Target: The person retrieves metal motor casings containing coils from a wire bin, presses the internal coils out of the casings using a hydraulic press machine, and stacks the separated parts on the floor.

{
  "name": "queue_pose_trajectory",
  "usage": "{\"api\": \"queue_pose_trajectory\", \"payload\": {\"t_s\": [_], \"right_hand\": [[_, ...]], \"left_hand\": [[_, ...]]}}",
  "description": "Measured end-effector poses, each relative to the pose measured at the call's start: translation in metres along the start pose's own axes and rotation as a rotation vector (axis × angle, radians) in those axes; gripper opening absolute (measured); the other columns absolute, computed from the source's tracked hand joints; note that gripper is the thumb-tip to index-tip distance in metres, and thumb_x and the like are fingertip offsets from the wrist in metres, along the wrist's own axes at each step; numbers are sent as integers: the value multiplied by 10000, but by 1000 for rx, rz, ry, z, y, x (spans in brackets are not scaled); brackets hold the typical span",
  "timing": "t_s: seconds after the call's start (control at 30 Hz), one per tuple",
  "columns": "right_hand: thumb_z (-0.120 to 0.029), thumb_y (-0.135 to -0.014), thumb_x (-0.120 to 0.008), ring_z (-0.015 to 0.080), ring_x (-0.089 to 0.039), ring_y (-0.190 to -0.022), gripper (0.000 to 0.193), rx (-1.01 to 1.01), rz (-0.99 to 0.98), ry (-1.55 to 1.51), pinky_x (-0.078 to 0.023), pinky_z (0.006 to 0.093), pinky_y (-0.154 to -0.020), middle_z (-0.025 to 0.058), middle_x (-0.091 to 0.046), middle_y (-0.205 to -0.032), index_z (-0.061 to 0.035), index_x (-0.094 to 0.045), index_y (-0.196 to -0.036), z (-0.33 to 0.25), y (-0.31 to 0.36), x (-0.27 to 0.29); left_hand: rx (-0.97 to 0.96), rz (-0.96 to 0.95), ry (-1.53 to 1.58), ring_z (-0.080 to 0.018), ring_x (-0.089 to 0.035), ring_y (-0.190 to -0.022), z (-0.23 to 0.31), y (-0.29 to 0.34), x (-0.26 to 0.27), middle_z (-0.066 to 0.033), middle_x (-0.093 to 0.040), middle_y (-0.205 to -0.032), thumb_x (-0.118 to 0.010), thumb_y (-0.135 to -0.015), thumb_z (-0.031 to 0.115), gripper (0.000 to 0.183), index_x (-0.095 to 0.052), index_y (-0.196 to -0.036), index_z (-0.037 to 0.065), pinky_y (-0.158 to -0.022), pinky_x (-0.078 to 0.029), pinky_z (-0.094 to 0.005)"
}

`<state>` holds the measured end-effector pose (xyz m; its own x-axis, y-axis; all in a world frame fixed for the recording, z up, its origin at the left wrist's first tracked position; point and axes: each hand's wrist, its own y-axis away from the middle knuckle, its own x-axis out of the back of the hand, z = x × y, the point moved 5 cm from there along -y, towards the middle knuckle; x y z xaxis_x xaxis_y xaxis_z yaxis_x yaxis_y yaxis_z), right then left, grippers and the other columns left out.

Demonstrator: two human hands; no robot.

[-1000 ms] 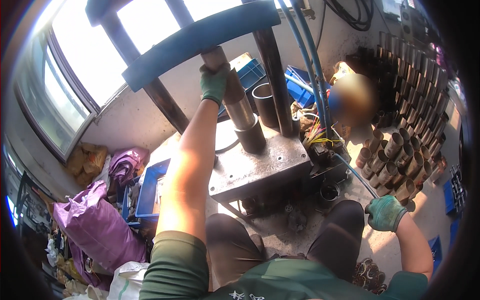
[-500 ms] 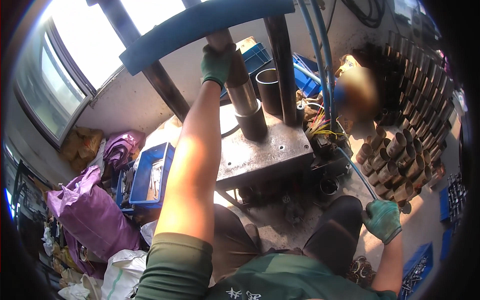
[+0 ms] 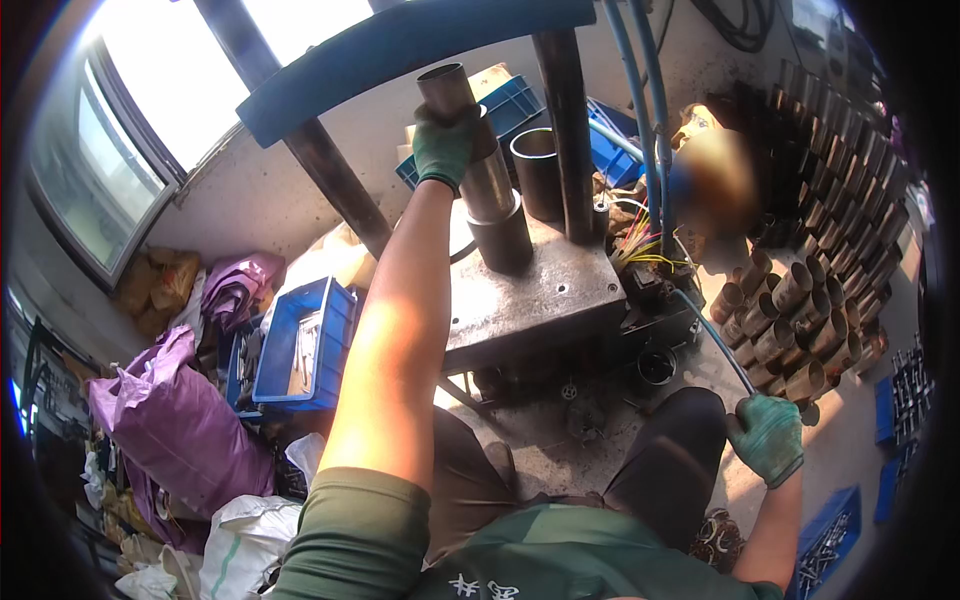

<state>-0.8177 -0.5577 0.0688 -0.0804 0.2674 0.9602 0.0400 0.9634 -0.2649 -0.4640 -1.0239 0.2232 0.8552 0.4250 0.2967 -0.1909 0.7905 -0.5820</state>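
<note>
In my gloved left hand [image 3: 445, 148] is a metal tube [image 3: 445, 86], its open upper end tilted to the left below the press's blue crossbar [image 3: 410, 50]. The fingers wrap around it and hide its lower end. Just behind and below stands a shiny steel cylinder [image 3: 488, 190], seated in a dark round holder [image 3: 502, 240] on the press's metal table [image 3: 545, 290]. Whether the tube touches this cylinder I cannot tell. My gloved right hand [image 3: 768, 438] is closed around the end of a long thin lever [image 3: 715, 340], low at the right.
A wide dark cylinder [image 3: 540, 175] stands behind the holder, beside a press post [image 3: 566, 130]. Loose coloured wires [image 3: 640, 250] hang at the table's right. Tubes lie stacked [image 3: 795, 315] on the right floor. Left are a blue bin [image 3: 300, 345] and purple sack [image 3: 195, 425].
My left hand has come down and slightly right with the tube, whose open top now shows clear of the crossbar. My right hand stays on the lever, almost unmoved.
</note>
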Motion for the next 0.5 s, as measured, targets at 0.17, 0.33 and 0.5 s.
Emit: {"api": "queue_pose_trajectory", "payload": {"t_s": [0.17, 0.33, 0.5], "right_hand": [[-271, -829, -746, 389, -672, -700, 274, -10, 26, -3, -518, 498, -659, 172, -655, -708, -56, -667, -678, -1, 0, 0], [-260, -830, -744, 387, -670, -700, 268, -11, 28, 2, -517, 498, -657, 169, -659, -722, -57, -662, -676, -2, 0, 1], [-255, -832, -743, 389, -666, -689, 261, -19, 36, -11, -516, 499, -652, 172, -651, -710, -60, -657, -682, -1, 3, 4]], "left_hand": [[-38, 13, -38, -396, -722, -1159, 0, -1, 5, -253, -742, -1210, -890, -774, 530, 860, -544, -1348, -8, -1001, -561, -441], [-19, -4, -82, -393, -725, -1153, 3, 2, 8, -252, -744, -1206, -877, -774, 561, 868, -551, -1353, 2, -998, -564, -441], [17, -29, -76, -394, -725, -1153, 5, 5, 3, -254, -744, -1204, -874, -775, 568, 859, -562, -1346, 6, -1000, -565, -442]]}}
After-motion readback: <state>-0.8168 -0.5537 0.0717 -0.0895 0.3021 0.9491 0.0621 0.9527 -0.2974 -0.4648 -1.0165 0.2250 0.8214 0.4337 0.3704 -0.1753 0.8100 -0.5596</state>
